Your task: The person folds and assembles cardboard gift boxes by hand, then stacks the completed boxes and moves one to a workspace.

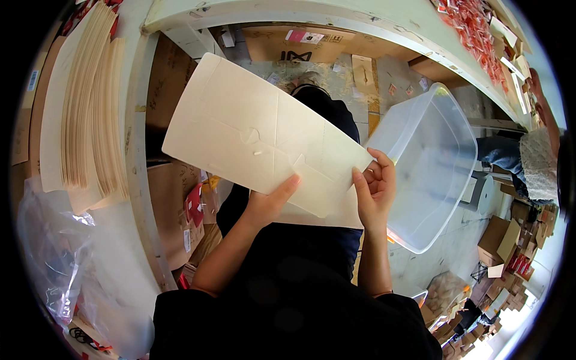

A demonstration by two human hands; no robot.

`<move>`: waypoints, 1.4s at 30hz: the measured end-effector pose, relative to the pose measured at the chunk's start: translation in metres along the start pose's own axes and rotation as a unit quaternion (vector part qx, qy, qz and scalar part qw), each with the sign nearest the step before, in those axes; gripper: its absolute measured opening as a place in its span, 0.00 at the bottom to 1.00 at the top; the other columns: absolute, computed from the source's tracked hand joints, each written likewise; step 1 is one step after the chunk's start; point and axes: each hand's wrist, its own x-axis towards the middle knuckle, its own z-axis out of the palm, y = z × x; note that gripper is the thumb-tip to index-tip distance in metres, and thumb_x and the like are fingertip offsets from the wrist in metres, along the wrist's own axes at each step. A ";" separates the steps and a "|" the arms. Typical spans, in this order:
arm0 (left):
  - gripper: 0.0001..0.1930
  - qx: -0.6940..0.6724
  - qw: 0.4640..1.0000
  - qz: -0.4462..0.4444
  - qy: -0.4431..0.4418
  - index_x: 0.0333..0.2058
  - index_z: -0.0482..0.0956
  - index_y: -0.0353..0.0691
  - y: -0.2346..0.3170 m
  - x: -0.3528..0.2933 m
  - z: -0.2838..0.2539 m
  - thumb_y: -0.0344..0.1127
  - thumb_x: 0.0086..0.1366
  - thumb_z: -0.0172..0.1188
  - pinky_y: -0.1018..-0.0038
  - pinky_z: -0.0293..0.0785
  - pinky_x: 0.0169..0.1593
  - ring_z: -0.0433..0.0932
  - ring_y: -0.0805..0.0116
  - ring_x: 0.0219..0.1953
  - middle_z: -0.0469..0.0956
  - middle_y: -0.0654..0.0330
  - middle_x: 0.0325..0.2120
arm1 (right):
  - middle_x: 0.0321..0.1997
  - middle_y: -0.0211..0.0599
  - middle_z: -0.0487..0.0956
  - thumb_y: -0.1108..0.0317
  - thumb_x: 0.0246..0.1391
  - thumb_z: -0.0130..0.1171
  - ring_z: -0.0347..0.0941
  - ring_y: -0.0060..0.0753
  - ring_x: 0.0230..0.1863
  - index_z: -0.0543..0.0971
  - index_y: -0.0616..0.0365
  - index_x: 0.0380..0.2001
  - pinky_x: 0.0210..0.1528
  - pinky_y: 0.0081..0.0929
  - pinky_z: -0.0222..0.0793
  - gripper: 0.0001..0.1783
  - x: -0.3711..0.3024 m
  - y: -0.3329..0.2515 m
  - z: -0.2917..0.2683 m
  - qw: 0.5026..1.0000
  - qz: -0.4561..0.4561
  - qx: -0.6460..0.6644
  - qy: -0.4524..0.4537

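A flat cream cardboard sheet [228, 114] with rounded corners, crease lines and small cut-outs is held tilted above my lap. My left hand [269, 203] grips its near edge, the thumb lying on top and the fingers hidden beneath. My right hand [377, 189] pinches the right end between thumb and curled fingers. Under the sheet's near right part another cream layer [342, 213] shows; whether it is a flap or a separate piece I cannot tell.
A stack of cream card sheets [81, 114] and a clear plastic bag [51, 252] lie on the left table. A translucent plastic bin [435, 174] stands to my right. Red packets [474, 36] cover the far right tabletop. Another person's arm [543, 108] shows at the right.
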 end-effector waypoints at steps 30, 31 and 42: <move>0.15 -0.124 0.955 -0.255 -0.091 0.44 0.62 0.32 -0.022 -0.047 0.031 0.36 0.64 0.44 0.77 0.75 0.27 0.76 0.68 0.30 0.71 0.54 0.34 | 0.45 0.40 0.70 0.67 0.48 0.57 0.67 0.27 0.45 0.55 0.59 0.49 0.46 0.24 0.64 0.29 -0.017 0.044 -0.049 0.969 0.049 0.203 -0.130; 0.15 -0.122 0.945 -0.270 -0.142 0.44 0.62 0.32 -0.020 -0.049 0.035 0.37 0.64 0.43 0.77 0.76 0.28 0.76 0.68 0.30 0.72 0.53 0.34 | 0.45 0.41 0.70 0.66 0.48 0.57 0.68 0.27 0.44 0.54 0.59 0.50 0.46 0.24 0.64 0.30 -0.022 0.048 -0.054 0.970 0.050 0.201 -0.127; 0.20 -0.284 0.834 -0.456 -0.128 0.51 0.57 0.35 -0.032 -0.045 0.050 0.41 0.65 0.40 0.72 0.74 0.43 0.74 0.56 0.41 0.70 0.48 0.42 | 0.31 0.31 0.72 0.72 0.53 0.48 0.66 0.15 0.30 0.64 0.61 0.38 0.32 0.14 0.62 0.10 -0.034 0.059 -0.064 0.991 0.126 0.045 -0.027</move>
